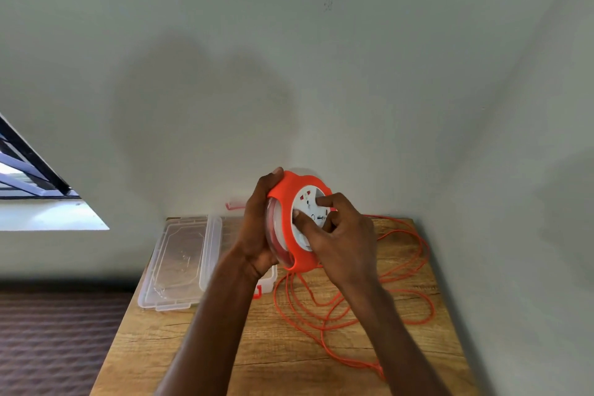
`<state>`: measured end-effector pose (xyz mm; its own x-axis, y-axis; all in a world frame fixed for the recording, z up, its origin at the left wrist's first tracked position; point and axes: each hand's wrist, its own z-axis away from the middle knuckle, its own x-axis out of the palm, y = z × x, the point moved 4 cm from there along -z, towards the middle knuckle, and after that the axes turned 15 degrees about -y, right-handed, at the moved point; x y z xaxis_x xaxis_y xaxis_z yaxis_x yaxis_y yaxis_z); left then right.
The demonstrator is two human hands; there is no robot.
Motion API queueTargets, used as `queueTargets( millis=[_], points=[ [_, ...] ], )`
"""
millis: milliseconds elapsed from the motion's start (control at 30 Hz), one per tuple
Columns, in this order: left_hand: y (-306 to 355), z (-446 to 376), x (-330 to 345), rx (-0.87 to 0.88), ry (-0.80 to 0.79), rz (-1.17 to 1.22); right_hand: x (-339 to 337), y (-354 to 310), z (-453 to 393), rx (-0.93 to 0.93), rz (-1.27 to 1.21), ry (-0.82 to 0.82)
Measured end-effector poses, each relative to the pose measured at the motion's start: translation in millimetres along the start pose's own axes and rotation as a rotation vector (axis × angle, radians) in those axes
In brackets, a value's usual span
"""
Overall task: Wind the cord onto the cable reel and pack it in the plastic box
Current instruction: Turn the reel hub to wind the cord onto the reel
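Observation:
An orange cable reel with a white socket face is held up above the wooden table, tilted toward me. My left hand grips the reel's left rim and back. My right hand pinches the white centre disc with thumb and curled fingers. The orange cord hangs from the reel's bottom and lies in loose loops on the table's right half. The clear plastic box with red clips sits behind my left arm, mostly hidden.
A clear plastic lid lies flat on the table's left rear part. A grey wall stands right behind the table. A window is at the left, and dark patterned floor lies below the table's left edge.

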<state>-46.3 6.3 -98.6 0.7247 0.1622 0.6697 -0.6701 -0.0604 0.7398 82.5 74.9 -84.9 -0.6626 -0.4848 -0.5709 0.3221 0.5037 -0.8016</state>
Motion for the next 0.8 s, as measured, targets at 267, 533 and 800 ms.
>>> queueTargets(
  millis=[267,533,800],
  points=[
    [7.1,6.3,-3.6,-0.030,-0.027,0.050,-12.5,5.7,0.7,-0.379,0.195,-0.267],
    [3.7,9.4,-5.2,-0.094,-0.032,0.041,-12.9,8.8,-0.6,-0.347,0.278,-0.367],
    [3.1,1.0,3.3,-0.023,-0.037,0.033,-6.7,-0.6,-0.2,-0.029,0.120,0.046]
  ],
)
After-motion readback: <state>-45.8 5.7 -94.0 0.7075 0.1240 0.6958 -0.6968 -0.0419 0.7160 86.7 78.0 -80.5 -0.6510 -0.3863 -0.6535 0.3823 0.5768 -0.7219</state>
